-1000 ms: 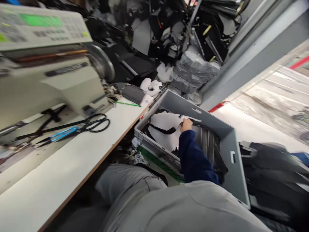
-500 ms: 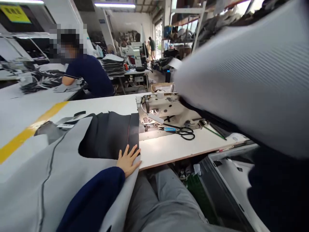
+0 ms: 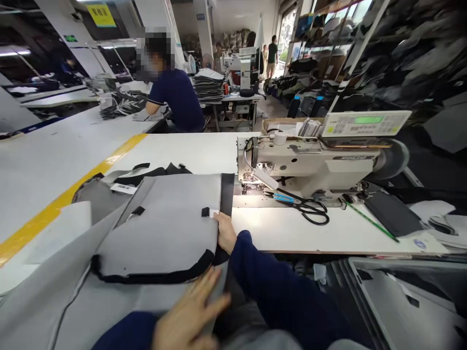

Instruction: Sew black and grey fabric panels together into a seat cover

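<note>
A light grey fabric panel (image 3: 164, 223) with black edging and small black tabs lies over a black piece (image 3: 226, 194) on the table. My right hand (image 3: 225, 233) pinches the panel's right edge near a white-and-black tab. Below the panel's black lower edge is my left hand (image 3: 193, 311), blurred, its fingers apart over a larger grey fabric piece (image 3: 105, 306) that hangs toward my lap. To the right of the panel stands a sewing machine (image 3: 306, 165). Black-handled scissors (image 3: 310, 209) and a blue-handled thread snipper (image 3: 283, 197) rest before it.
A co-worker (image 3: 177, 97) in dark blue sits at the far side of the table (image 3: 204, 150). Grey bins (image 3: 350, 291) with panels stand at lower right. A green stick (image 3: 372, 222) lies on the table's right part. Shelves of material line the right wall.
The grey panel, raised at the right before, now lies on the black piece, with my right hand at its edge. My left hand has moved down toward me. The view has turned left.
</note>
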Available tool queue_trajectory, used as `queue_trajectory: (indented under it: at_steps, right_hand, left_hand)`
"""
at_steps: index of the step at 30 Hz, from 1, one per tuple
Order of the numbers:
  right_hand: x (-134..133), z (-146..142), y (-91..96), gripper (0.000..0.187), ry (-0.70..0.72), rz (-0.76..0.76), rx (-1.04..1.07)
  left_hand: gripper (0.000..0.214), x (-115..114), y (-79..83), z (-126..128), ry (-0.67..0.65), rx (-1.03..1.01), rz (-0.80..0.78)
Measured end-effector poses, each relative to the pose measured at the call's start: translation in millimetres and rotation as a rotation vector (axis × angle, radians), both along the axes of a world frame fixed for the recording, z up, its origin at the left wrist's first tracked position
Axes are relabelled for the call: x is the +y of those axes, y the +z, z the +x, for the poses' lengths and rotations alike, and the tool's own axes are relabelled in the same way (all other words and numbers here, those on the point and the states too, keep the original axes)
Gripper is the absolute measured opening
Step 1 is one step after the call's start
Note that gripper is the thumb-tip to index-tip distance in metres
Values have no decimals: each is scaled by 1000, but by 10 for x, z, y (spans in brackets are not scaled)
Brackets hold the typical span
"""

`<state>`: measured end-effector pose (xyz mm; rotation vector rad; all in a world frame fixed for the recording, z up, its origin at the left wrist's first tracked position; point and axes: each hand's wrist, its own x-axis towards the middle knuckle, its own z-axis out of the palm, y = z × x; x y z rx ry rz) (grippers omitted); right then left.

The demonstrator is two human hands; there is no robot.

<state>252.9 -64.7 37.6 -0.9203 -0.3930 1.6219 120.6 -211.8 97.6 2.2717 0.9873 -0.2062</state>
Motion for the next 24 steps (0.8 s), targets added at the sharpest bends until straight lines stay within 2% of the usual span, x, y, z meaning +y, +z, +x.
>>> queue_trajectory:
  at_steps: [1, 2, 3, 4, 5, 6, 8, 10, 11, 13, 15, 18, 19, 21, 22, 24]
  right_hand:
    - [-60, 3, -87, 19, 19, -17, 30]
    - [-104, 18, -137, 21, 32, -26, 56]
    - [-137, 39, -156, 23, 37, -33, 79]
    - [-162, 63, -155, 26, 35, -37, 96]
    - [-187, 93, -143, 28, 32, -32, 106]
    - [-214, 131, -127, 32, 34, -7, 101]
    - [-286, 245, -107, 40, 91, 126, 6]
    - [-381, 417, -124, 49, 312, 434, -281]
    - [-430, 515, -146, 52, 445, 594, -442]
    - [-511, 690, -204, 52, 691, 902, -745]
    - [-551, 785, -261, 46, 812, 1167, -1062]
    - [-604, 735, -335, 35, 788, 1461, -1555]
    - [-658, 683, -363, 28, 730, 1504, -1618]
    - [-856, 574, -430, 15, 642, 1583, -1585]
    - [-990, 529, -468, 13, 632, 1606, -1532]
    - [-1272, 471, -540, 13, 672, 1555, -1470]
  left_hand:
    - [55, -41, 239, -120, -97, -68, -80]
    - [52, -1, 464, -229, -134, -101, -159]
    - [56, 120, 650, -313, -166, -106, -224]
    - [54, 316, 773, -364, -112, -84, -174]
    - [47, 571, 820, -375, -14, -44, -76]
    - [45, 862, 787, -347, 95, -31, 60]
    - [50, 1463, 514, -206, 206, 72, 297]
    - [52, 1955, 92, -38, 242, 230, 419]
    - [53, 2130, -118, 26, 276, 308, 434]
    - [55, 2329, -445, 87, 317, 379, 487]
    - [56, 2359, -608, 71, 341, 397, 519]
    - [56, 2171, -652, -15, 369, 401, 527]
    - [56, 2050, -655, -46, 374, 402, 528]
    - [56, 1732, -680, -106, 373, 409, 537]
    - [56, 1548, -698, -137, 365, 413, 548]
    - [55, 1189, -710, -204, 342, 417, 569]
